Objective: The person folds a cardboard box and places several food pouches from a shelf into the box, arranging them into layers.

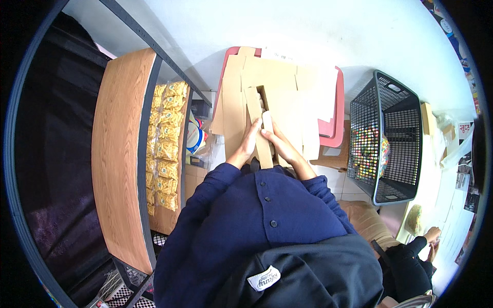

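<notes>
In front of my body I hold a narrow, folded cardboard box [254, 107] between both palms. My left hand [249, 141] presses along its left side. My right hand [284, 144] grips the right side, with its thumb at a short upright flap [266, 120]. A dark gap shows between the box's long walls at the far end. Pale shapes show in that gap, but what they are I cannot tell. Beneath lie flat cardboard sheets [279, 75], spread over a pink-red plastic table [339, 111]. White paper [326, 92] covers its right side.
At left stands a wood-topped shelf rack [119, 154] with bags of yellow snacks [168, 150] on a lower level. A dark plastic crate [400, 154] holding a colourful bundle [383, 154] stands right. Beyond it, another person's hands [432, 235] work at a pale table [443, 204].
</notes>
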Demonstrator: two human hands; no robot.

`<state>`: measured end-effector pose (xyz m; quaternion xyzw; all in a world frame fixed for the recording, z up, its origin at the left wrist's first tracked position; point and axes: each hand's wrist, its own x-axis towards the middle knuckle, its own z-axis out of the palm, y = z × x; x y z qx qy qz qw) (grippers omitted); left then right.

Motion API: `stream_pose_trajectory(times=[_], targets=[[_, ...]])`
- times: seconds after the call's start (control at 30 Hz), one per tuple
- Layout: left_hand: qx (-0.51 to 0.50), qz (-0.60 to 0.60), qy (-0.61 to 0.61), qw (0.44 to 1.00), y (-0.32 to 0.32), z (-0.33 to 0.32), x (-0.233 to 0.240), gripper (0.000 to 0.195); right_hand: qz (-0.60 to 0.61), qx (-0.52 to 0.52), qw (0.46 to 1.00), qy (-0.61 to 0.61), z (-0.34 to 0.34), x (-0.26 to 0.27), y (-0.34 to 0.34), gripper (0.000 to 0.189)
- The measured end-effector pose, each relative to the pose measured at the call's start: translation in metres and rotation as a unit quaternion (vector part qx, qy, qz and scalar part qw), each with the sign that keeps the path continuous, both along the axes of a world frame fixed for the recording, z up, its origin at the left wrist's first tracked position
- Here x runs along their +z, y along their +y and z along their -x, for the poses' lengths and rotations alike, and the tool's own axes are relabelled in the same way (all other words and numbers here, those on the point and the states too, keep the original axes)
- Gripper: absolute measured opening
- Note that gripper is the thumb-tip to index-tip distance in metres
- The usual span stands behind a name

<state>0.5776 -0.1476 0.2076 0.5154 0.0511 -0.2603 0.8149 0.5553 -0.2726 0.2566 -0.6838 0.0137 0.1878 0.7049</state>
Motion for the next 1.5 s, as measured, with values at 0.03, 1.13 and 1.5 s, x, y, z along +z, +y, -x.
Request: stream_pose_trajectory(times=[0.03,1.13,1.5], targets=[[0.011,0.001,-0.010,1.000,0.002,-0.001,-0.013,0.059,-0.006,0.002,1.000,0.004,-0.001,0.001,0.001,0.076],[0.010,0.029,-0.008,0.999,0.019,0.007,-0.001,0.038,0.038,-0.005,0.999,-0.020,0.010,-0.018,0.010,0.071],[-0.025,0.006,-0.007,1.000,0.013,0.006,0.011,0.058,0.044,-0.009,0.999,0.006,0.012,-0.002,0.010,0.071]])
